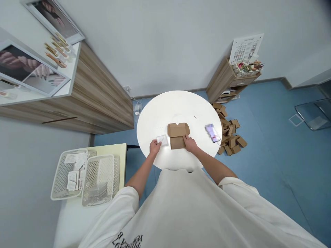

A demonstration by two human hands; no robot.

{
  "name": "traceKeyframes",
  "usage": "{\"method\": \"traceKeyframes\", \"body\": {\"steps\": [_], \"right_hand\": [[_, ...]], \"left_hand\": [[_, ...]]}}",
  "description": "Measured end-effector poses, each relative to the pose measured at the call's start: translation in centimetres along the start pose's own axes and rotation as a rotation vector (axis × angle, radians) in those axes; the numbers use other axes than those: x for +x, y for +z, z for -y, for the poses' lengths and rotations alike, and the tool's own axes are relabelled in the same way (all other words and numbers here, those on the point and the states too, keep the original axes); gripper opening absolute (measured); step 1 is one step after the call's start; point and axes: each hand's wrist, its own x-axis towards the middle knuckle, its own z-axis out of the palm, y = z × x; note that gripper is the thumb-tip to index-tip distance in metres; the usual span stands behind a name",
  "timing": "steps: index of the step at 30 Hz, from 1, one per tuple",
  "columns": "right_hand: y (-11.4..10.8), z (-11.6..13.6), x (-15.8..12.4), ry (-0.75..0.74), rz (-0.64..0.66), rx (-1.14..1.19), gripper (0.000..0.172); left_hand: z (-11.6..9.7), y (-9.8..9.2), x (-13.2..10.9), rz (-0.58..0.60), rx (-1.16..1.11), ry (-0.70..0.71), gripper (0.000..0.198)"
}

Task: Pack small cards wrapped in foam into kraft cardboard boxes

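An unfolded brown cardboard box point(178, 131) lies on the round white table point(178, 103), its lid flap raised toward the far side. My right hand point(190, 143) grips the box's right edge, with the fingers at its rim. Just left of the box, my left hand point(154, 147) pinches a small flat white packet point(162, 140) by its left side. The packet is close to the box but apart from it; what it contains I cannot make out.
A blurred purple phone-like object point(212, 133) lies at the table's right. Small cardboard boxes point(231, 137) are heaped on the floor beyond. White baskets point(100, 179) with packets stand on a side table at left. A wooden cabinet point(103, 93) rises behind, left.
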Motion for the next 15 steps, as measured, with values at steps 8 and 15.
{"method": "traceKeyframes", "body": {"steps": [8, 15], "right_hand": [[0.0, -0.3, 0.2, -0.006, -0.003, -0.045, 0.082], [0.4, -0.5, 0.4, -0.014, -0.011, -0.035, 0.082]], "left_hand": [[-5.4, 8.6, -2.2, 0.188, 0.443, 0.155, 0.025], [-5.7, 10.7, -3.5, 0.151, 0.647, 0.271, 0.037]]}}
